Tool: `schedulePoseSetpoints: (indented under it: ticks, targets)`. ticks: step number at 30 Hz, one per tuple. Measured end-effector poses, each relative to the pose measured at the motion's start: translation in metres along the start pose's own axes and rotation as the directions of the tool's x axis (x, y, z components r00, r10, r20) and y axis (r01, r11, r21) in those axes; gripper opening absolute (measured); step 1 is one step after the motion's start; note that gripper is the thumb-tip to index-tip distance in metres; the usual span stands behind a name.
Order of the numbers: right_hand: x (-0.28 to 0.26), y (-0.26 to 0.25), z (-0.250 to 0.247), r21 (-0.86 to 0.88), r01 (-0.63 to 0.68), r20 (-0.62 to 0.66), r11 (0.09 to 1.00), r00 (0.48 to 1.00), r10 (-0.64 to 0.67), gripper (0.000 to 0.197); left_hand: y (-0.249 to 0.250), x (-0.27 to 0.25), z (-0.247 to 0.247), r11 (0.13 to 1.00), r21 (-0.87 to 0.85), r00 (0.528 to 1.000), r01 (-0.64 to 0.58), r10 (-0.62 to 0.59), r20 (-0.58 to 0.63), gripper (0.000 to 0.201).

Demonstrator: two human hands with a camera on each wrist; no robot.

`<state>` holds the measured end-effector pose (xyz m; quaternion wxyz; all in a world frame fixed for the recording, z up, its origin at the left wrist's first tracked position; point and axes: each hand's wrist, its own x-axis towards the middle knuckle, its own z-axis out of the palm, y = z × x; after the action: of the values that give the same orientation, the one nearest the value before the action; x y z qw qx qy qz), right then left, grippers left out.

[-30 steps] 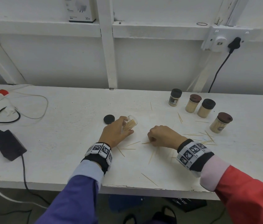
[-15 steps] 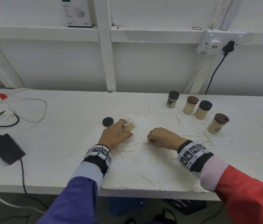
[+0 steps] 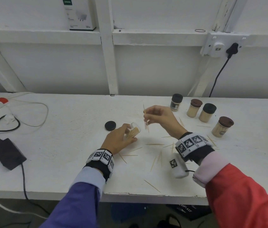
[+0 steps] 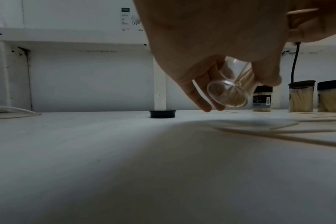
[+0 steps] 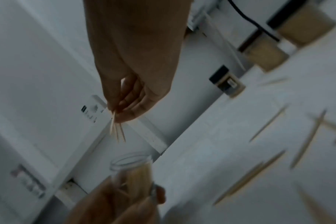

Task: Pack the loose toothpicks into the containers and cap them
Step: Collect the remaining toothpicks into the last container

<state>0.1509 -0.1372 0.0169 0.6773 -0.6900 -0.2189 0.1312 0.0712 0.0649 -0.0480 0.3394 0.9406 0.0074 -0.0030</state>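
While the left hand grips the open clear container just above the white bench, tilted with its mouth up and toward the right hand, the head view puts everything else around that container. Container is part-full of toothpicks. Right hand is raised just right of the container's mouth, thumb and fingers pinching a small bunch of toothpicks, points hanging down. Black cap lies flat on the bench just left of the container, not touching it. Loose toothpicks are scattered on the bench right of and nearer than the container. Four capped containers stand well off to its right (two black caps, two brown), all full. Black power adapter sits far left.

Left wrist view: fingers and thumb curl round the container, its base toward the camera and off the bench. Cap sits on the bench beyond, left of the container. Capped containers behind, to its right.

Right wrist view (blurred): fingertips pinch three or so toothpicks, their tips above the container's open mouth and clear of the rim. Left hand is wrapped round the container below. Loose toothpicks lie on the bench right of it.
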Motion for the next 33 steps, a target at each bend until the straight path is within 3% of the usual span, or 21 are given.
schedulePoseSetpoints:
  ticks: [3, 6, 11, 17, 21, 24, 26, 28, 30, 33]
  targets:
    - [0.006, 0.002, 0.014, 0.242, 0.002, -0.097, 0.97, 0.995, 0.022, 0.023, 0.003, -0.001, 0.0, 0.999, -0.049, 1.0, -0.012, 0.013, 0.026, 0.053]
    - [0.011, 0.01, 0.027, 0.297, 0.001, -0.142, 0.955, 0.989, 0.043, 0.018, 0.004, -0.002, 0.0, 0.996, -0.081, 0.999, -0.031, 0.034, 0.034, 0.052]
    - [0.01, 0.022, 0.04, 0.196, 0.013, -0.182, 0.981, 0.983, 0.024, 0.015, 0.003, -0.002, 0.0, 0.993, -0.116, 1.0, -0.015, 0.015, 0.001, 0.052]
    - [-0.001, 0.03, 0.043, -0.011, -0.027, -0.065, 1.0, 0.998, 0.026, 0.015, 0.006, -0.003, -0.004, 0.995, -0.096, 0.997, 0.004, -0.011, -0.074, 0.047]
    - [-0.002, 0.034, 0.036, 0.018, -0.033, -0.116, 0.999, 0.993, 0.035, 0.013, 0.008, -0.004, -0.006, 0.999, -0.029, 0.992, 0.022, -0.025, -0.122, 0.051]
    - [-0.003, 0.043, 0.031, -0.136, -0.074, -0.193, 0.988, 0.98, 0.047, 0.016, 0.006, -0.004, -0.006, 0.999, 0.019, 0.981, 0.049, -0.044, -0.19, 0.052]
    - [-0.006, 0.051, 0.026, -0.457, -0.068, -0.055, 0.887, 0.997, 0.048, 0.015, 0.006, -0.004, -0.008, 0.997, 0.021, 0.965, 0.075, -0.067, -0.252, 0.05]
    - [-0.013, 0.055, 0.03, -0.73, 0.032, 0.205, 0.683, 0.963, 0.173, 0.021, 0.007, -0.003, -0.008, 0.994, 0.023, 0.956, 0.103, -0.093, -0.279, 0.05]
    - [-0.022, 0.054, 0.041, -0.85, 0.19, 0.349, 0.491, 0.901, 0.256, 0.029, 0.007, -0.003, -0.008, 0.993, 0.043, 0.957, 0.113, -0.097, -0.275, 0.051]
    - [-0.031, 0.051, 0.056, -0.87, 0.298, 0.407, 0.392, 0.884, 0.232, 0.021, 0.007, -0.003, -0.007, 0.992, 0.06, 0.958, 0.111, -0.091, -0.273, 0.051]
